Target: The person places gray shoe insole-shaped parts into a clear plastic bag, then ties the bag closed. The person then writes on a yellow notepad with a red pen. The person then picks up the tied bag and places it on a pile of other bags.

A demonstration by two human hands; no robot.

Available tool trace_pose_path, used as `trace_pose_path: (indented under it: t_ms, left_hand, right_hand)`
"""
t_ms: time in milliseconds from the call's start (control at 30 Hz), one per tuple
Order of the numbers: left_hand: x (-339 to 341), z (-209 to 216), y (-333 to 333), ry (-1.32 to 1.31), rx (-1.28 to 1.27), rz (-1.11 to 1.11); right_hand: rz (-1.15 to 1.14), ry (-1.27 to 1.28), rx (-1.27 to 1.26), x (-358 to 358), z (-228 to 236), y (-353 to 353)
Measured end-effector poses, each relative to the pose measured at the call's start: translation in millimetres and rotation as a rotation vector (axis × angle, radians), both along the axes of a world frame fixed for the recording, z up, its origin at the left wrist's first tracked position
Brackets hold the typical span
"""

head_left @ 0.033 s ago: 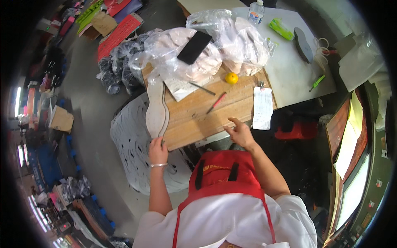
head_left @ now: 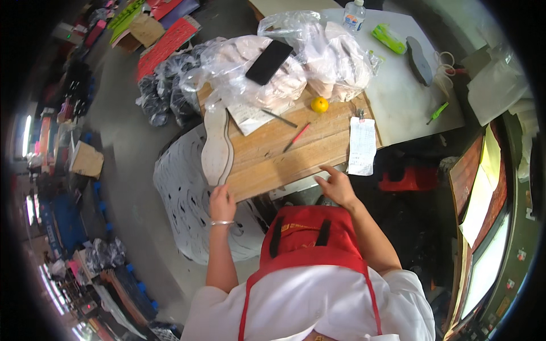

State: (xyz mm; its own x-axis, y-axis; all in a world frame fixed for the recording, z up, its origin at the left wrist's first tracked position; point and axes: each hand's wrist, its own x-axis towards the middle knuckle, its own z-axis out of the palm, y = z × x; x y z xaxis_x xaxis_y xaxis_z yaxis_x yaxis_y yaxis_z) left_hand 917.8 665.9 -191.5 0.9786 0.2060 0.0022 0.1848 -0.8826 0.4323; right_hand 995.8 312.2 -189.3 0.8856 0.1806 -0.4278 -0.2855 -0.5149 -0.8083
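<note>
My left hand [head_left: 222,203] is at the near left corner of the wooden board, with its fingers curled together at the lower end of a pair of stacked off-white insoles [head_left: 215,150]. Whatever lies between those fingers is hidden. Over the board's near edge hovers my right hand [head_left: 338,187], thumb and index finger apart and nothing in it. Farther up the board [head_left: 267,165] lie a red and black pen [head_left: 297,137], a dark slim tool [head_left: 279,117] and a yellow-orange fruit [head_left: 319,104]. A white paper slip [head_left: 362,146] hangs from a clip at the right edge.
Clear bags of pale pieces [head_left: 335,62] fill the board's far side, with a black phone [head_left: 269,62] on top. On the white table to the right are a bottle [head_left: 354,16], green packet [head_left: 388,38], grey insole [head_left: 419,61] and green-handled tool [head_left: 437,113]. A patterned white sack [head_left: 187,210] stands left.
The whole view has shifted slightly. My left hand's fingers have turned a little at the insoles' end; my right hand keeps nearly the same pose.
</note>
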Motion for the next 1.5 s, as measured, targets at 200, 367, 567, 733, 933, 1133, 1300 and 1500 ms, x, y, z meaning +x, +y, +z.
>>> trace_pose_path:
  t_ms: [200,367,567,733,933,1133,1300,1500]
  left_hand:
    - [-2,-1,-51,0.047,0.09,-0.084]
    - [17,0,-46,0.115,0.059,-0.121]
    - [53,-12,-36,0.068,0.049,-0.325]
    - [88,-20,-8,0.132,-0.013,-0.332]
    - [147,-33,-14,0.141,0.064,-0.594]
    - [160,-50,-130,0.119,-0.131,-1.069]
    - [109,-47,-233,0.314,-0.004,-1.449]
    - [8,-27,-354,0.472,0.306,-1.724]
  right_hand:
    - [-0.016,0.179,-0.258,-120,-35,-116]
    - [-0.168,0.233,-0.333,-198,-44,-161]
    - [-0.457,0.208,-0.207,-230,-30,-107]
    - [-0.378,0.355,-0.377,-254,-10,-51]
    - [-0.559,0.437,-0.383,-293,3,-14]
    - [-0.831,0.508,-0.375,-336,1,12]
    - [-1.013,0.552,-0.258,-379,-6,9]
    - [-1.265,0.482,-0.17,-467,-23,-20]
